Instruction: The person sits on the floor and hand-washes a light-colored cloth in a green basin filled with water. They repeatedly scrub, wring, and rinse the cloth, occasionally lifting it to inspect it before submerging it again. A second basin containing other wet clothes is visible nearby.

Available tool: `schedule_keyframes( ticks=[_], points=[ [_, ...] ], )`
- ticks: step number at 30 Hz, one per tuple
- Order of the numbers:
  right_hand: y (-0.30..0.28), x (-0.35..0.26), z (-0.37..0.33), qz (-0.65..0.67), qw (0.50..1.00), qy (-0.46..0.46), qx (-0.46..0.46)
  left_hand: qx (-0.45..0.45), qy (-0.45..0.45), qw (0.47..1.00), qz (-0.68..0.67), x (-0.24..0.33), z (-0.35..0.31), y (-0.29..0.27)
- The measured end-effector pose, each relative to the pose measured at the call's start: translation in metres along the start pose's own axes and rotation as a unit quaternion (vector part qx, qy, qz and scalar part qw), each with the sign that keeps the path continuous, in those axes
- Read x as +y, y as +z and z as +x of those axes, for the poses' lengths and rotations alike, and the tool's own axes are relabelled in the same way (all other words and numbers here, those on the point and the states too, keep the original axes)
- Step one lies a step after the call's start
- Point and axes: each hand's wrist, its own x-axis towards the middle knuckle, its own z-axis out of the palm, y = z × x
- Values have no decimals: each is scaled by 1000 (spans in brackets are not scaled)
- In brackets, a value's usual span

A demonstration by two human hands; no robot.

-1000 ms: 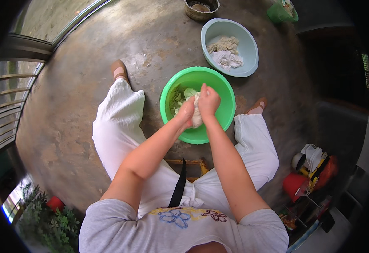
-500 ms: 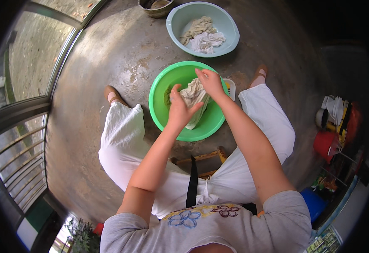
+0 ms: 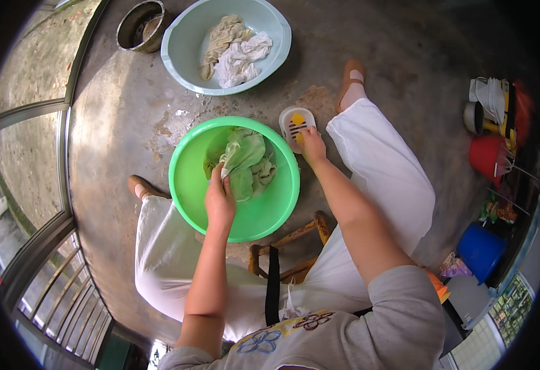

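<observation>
My left hand (image 3: 219, 196) pinches the edge of a wet, pale cloth (image 3: 244, 152), which lies bunched in the green basin (image 3: 184, 203) between my legs. Water shows around the cloth in the basin's far part. To the right of that basin, a white slotted soap dish (image 3: 286, 116) rests on the floor. My right hand (image 3: 313, 148) reaches to its near end, fingers closed on a piece of yellow soap (image 3: 300, 138). A second yellow piece (image 3: 298, 118) sits farther up in the dish.
Beyond stands a pale blue basin (image 3: 177, 61) with a beige cloth (image 3: 225, 38) and a white cloth (image 3: 245, 58). A dark metal pot (image 3: 127, 28) is beside it. A wooden stool (image 3: 294, 237) shows between my legs. Red (image 3: 486, 157) and blue buckets (image 3: 481, 250) stand at right.
My right hand has left the cloth and moved right to the soap dish. The left hand keeps the cloth, lower in the basin. The view has shifted, showing the dish fully.
</observation>
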Motion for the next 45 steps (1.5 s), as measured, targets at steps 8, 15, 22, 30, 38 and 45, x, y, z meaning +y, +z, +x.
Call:
schedule_keyframes(
  ticks=[8,15,22,30,38,45],
  points=[
    [39,1,15,-245,963,-111,-29,-42,-355,853,-381,8,7,-6],
    [35,7,33,-246,954,-147,-94,-128,-407,687,-589,-10,-10,-3],
    [0,17,24,-150,979,-59,-125,-72,-242,873,-416,-11,-15,-10],
    [-168,-160,-24,403,904,-60,131,-102,-356,557,-744,27,-18,-43],
    [-131,-278,-128,219,897,-383,-25,-119,-271,660,-690,12,-57,-32],
    [-95,-277,-79,297,913,-84,-267,-154,-236,675,-682,10,-68,-39]
  ],
)
